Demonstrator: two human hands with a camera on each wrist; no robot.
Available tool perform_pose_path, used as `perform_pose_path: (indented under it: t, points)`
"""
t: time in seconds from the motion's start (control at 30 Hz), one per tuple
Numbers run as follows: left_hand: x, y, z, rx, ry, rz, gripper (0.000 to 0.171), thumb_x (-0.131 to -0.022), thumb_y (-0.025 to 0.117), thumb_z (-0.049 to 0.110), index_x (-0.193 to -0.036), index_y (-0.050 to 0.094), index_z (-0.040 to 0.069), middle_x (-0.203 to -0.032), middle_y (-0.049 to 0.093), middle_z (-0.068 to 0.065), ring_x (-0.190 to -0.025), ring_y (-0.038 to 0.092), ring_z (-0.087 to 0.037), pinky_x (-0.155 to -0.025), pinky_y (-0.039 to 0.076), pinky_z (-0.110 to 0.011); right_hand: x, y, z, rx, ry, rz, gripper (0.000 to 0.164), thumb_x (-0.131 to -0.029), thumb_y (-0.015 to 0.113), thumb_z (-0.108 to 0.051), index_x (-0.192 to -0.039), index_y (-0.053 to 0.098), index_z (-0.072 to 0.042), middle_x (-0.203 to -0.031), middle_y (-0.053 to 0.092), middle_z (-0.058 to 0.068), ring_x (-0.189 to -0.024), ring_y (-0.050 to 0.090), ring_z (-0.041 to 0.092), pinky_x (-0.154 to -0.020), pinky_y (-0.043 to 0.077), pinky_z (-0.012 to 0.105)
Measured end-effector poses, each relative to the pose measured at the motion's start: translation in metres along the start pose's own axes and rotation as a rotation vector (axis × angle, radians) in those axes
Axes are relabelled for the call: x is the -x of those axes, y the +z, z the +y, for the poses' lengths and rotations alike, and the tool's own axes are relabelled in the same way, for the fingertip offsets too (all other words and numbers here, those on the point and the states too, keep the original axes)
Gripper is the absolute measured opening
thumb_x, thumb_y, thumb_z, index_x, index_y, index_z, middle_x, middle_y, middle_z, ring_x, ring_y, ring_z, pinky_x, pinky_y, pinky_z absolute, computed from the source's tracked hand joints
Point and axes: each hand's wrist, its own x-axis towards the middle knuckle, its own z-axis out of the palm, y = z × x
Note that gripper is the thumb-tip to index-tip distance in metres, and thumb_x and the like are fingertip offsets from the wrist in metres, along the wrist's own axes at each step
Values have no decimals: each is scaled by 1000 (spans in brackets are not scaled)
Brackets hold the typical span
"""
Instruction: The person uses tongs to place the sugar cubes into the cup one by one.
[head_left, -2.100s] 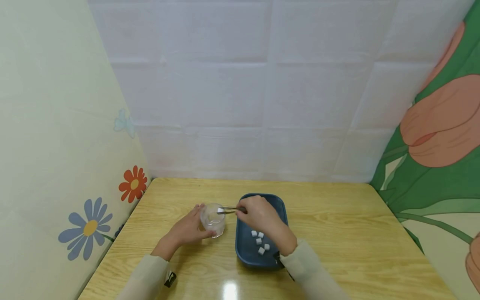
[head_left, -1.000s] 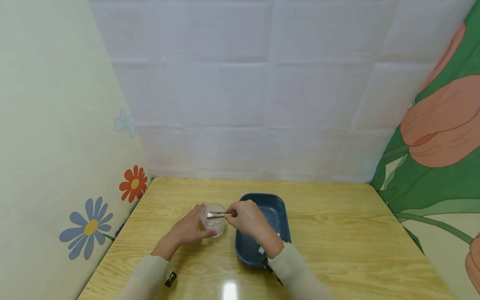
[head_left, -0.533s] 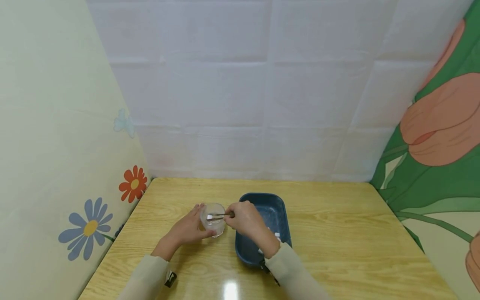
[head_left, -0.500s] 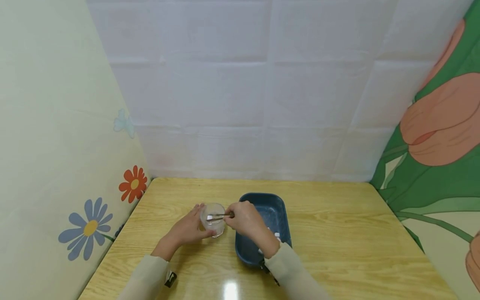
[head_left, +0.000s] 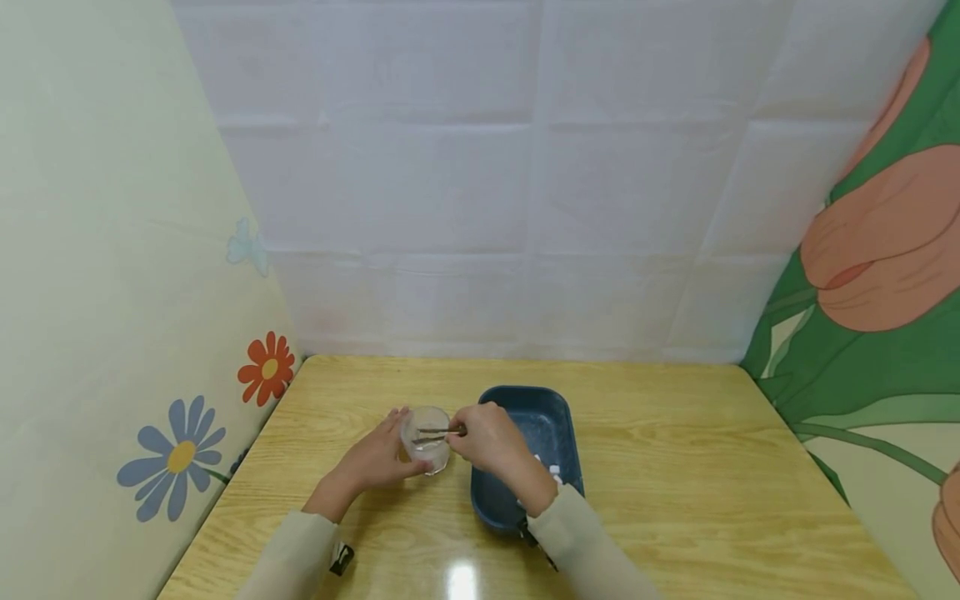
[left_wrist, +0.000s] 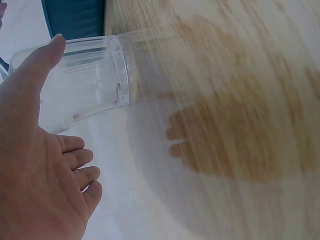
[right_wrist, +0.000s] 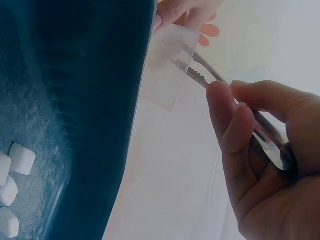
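the left hand [head_left: 375, 458] grasps a clear glass [left_wrist: 87, 70], upright on the worktop [head_left: 675, 450], between its thumb and fingers [left_wrist: 80, 159], while the right hand [head_left: 491, 437] pinches metal tongs [right_wrist: 274, 150] whose parted tips reach into the glass beyond its fingers, white cubes [right_wrist: 22, 159] lying in a blue tray [head_left: 540, 417] behind them.

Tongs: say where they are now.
In the head view, the tongs are in the right hand, their tips inside the clear cup, left of the blue tray.
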Motion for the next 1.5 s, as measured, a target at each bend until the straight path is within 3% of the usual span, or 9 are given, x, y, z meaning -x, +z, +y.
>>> perform_pose_path:
  t: [0.6,0.93,1.5]
  points:
    - [-1,-2,0,-5,5,16,108,-72,59,72,-148,23,3,-153,23,-13,-141,20,-30,-106,31,-49,4,-21,1,4,-6,40,17,-85,68,-27,-94,74,-15,-83,71,0,-60,59,2,-51,46,19]
    - [-2,-2,-2,7,-3,17,109,-71,62,71,-148,22,4,-153,22,-12,-141,20,-29,-107,30,-49,16,-39,17,-11,9,58,22,-88,64,-29,-105,71,-16,-98,71,0,-81,66,9,-65,53,24]
    - [-2,2,-2,17,-6,14,111,-69,64,71,-148,23,5,-153,23,-12,-141,21,-29,-106,32,-50,40,-62,53,34,156,137,23,-84,69,-30,-102,72,-15,-92,70,-3,-72,62,6,-62,51,25]
